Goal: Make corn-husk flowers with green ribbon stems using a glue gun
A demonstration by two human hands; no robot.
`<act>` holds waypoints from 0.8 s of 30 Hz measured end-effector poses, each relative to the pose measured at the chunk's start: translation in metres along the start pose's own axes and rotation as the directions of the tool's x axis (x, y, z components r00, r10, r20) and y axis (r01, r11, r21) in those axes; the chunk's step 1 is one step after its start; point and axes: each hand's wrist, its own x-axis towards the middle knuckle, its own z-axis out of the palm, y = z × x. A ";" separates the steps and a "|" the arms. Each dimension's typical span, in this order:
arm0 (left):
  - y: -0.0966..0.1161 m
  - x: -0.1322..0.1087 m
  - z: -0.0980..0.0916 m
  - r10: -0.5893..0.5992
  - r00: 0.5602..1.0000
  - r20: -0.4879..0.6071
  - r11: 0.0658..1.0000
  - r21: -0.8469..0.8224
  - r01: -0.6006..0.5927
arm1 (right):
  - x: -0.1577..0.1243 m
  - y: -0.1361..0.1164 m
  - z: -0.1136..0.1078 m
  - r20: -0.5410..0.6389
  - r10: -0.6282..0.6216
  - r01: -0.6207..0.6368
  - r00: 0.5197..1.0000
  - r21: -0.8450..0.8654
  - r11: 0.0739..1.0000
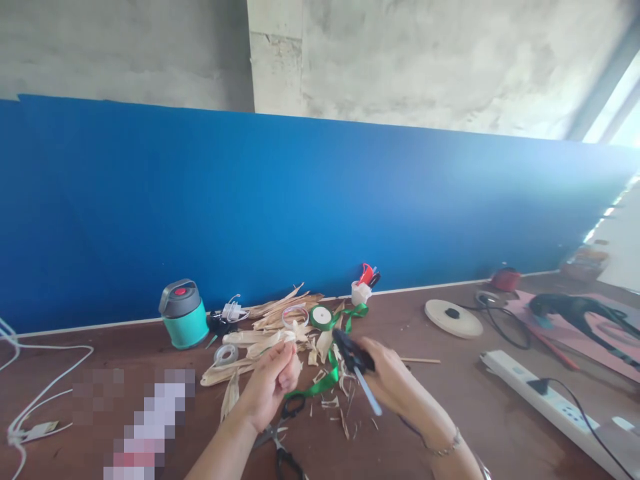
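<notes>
My left hand (270, 385) is closed around a small pale piece of dried husk (291, 339), held up over the brown table (450, 400). My right hand (393, 380) grips a black glue gun (353, 353) with a translucent glue stick (369, 395) sticking out of its back; the nozzle points toward the husk piece. A loose green ribbon (320, 383) trails on the table between the hands. Black-handled scissors (283, 440) lie below my left wrist. Dried husk strips (273, 320) are piled behind the hands.
A teal container with a grey lid (183, 315), tape rolls (226, 353), a green ribbon spool (321, 316) and a white cup of pens (361, 290) stand near the blue wall (300, 200). A white disc (453, 317), a power strip (550, 400) and cables lie to the right.
</notes>
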 end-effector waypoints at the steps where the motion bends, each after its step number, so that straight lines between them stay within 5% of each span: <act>1: 0.001 -0.001 0.001 -0.010 0.999 0.044 0.997 -0.077 0.014 | 0.003 0.001 -0.002 -0.059 -0.011 0.008 0.998 -0.053 0.999; 6: 0.001 0.000 0.000 -0.006 1.000 -0.018 0.975 -0.221 0.002 | 0.009 0.025 -0.028 -0.171 0.036 -0.080 0.985 -0.255 0.964; 9: 0.001 0.003 -0.002 0.013 0.993 -0.113 0.966 -0.256 -0.042 | 0.006 0.049 -0.039 -0.099 0.286 -0.292 0.953 -0.552 0.781; 15: 0.000 0.009 -0.007 0.074 0.948 -0.310 0.958 -0.242 -0.154 | -0.006 0.080 -0.031 -0.084 0.397 -0.347 0.914 -0.669 0.657; 18: 0.002 0.011 -0.011 0.110 0.942 -0.317 0.953 -0.237 -0.191 | -0.005 0.069 -0.025 -0.125 0.383 -0.351 0.915 -0.714 0.606; 21: 0.005 0.012 -0.013 0.157 0.940 -0.302 0.956 -0.193 -0.222 | 0.004 0.032 -0.008 -0.144 0.290 -0.300 0.946 -0.728 0.616; 24: 0.008 0.010 -0.012 0.200 0.941 -0.274 0.959 -0.144 -0.246 | 0.019 -0.014 0.033 0.082 0.082 -0.025 0.993 -0.539 0.842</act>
